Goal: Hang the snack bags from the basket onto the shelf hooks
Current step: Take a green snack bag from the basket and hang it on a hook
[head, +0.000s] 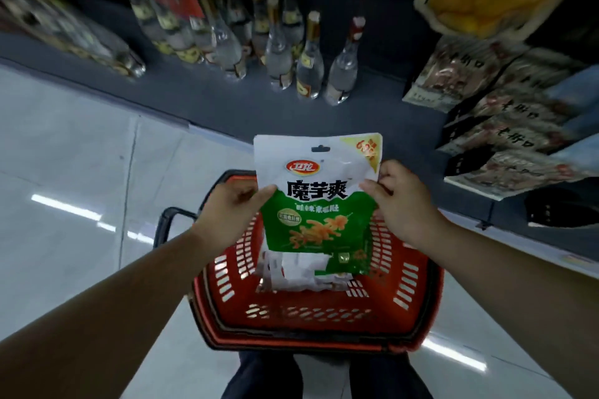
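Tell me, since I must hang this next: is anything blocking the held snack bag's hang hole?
No. The hang hole is uncovered; the left hand and right hand grip the snack bag lower, at its side edges. No shelf hooks are clearly visible, so the onward path cannot be judged.

Your left hand: pinches green-and-white plastic snack bag.
Your right hand: pinches its opposite edge.
Below: red slotted plastic basket, more bags inside.

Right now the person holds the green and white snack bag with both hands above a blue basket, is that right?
Not quite: the basket is red, not blue. The head view shows the left hand and the right hand holding the green and white snack bag by its sides above it.
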{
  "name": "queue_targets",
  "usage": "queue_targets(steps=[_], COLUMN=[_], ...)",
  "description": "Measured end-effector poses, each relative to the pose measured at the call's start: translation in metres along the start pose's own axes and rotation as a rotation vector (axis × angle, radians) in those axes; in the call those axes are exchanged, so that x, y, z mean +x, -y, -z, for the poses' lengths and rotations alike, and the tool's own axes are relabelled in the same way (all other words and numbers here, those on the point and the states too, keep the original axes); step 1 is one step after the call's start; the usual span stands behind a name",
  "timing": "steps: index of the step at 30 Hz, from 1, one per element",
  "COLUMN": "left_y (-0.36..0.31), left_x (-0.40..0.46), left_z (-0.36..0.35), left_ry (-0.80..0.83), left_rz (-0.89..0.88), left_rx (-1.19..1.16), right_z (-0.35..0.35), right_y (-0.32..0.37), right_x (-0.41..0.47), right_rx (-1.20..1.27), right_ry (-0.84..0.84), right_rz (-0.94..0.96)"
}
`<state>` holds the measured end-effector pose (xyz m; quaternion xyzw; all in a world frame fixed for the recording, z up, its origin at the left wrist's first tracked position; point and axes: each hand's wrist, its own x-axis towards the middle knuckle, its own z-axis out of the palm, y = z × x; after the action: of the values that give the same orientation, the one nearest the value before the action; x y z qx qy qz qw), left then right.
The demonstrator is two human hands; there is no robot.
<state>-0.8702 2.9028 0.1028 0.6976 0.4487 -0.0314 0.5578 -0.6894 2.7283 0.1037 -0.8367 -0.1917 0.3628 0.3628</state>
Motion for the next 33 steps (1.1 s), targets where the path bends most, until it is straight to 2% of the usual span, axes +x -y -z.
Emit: queue_targets(steps=[8, 15, 21, 27, 33], left_y=[-0.208, -0.373, -0.505, -0.596, -0.658], left_x=[-0.078, -0.171, -0.239, -0.293, -0.32], left_z=[0.111, 0.18, 0.212, 0.208, 0.165], left_ry=[0.116, 0.03, -0.023, -0.099, -0.176], left_rz=[-0.387, -0.677, -0.904, -0.994, -1.065], left_rx=[0.076, 0.14, 0.121, 0.133, 0.193], right_z=[0.103, 0.214, 0.317, 0.385, 0.454], right_y=[0.173, 0.321, 0.42, 0.469, 0.463], right_x=[-0.08, -0.19, -0.272, -0.321, -0.344], right_rx=[0.141, 0.092, 0.034, 0.084, 0.149], right_ry=[-0.113, -0.357, -0.471, -0.705, -0.786], right_rz=[0.166, 0.369, 0.503, 0.598, 0.623])
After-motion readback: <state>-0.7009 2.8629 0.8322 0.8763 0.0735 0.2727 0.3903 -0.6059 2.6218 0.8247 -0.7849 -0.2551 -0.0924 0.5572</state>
